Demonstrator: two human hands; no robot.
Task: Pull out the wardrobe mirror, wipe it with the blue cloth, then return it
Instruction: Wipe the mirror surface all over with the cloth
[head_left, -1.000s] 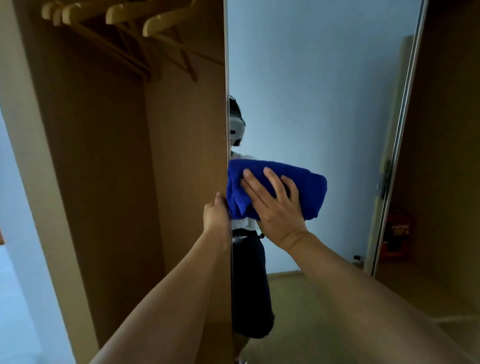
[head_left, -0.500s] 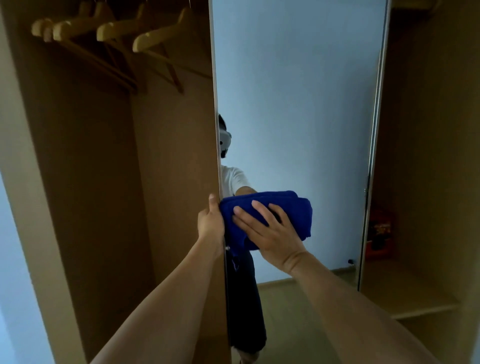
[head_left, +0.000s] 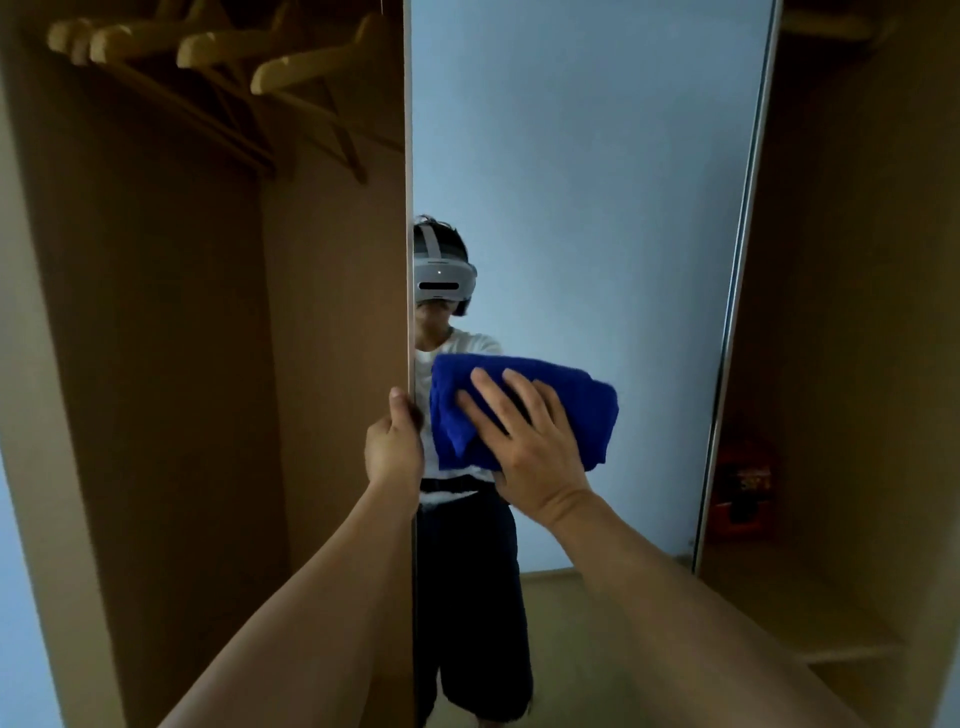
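Glass fills the middle of the view — the tall, narrow wardrobe mirror (head_left: 587, 208), smooth and pale blue with reflected wall, stands pulled out between two brown wood-grain compartments of the wardrobe (head_left: 156, 364). A thin metal strip runs down its right edge. The left hand (head_left: 393, 447) grips the mirror's left edge at about waist height, thumb up along the front, fingers wrapped behind out of sight. The right hand (head_left: 524, 441) lies flat with fingers spread straight, pressing the blue cloth (head_left: 582, 410) against the glass just beside that edge. The cloth is thick, nubbly terry, folded into a soft oblong pad. Curved pale wooden hangers (head_left: 291, 73) hang in a row in the upper left compartment — on the right, a small red-orange box (head_left: 743, 488) sits on a low shelf (head_left: 810, 618).
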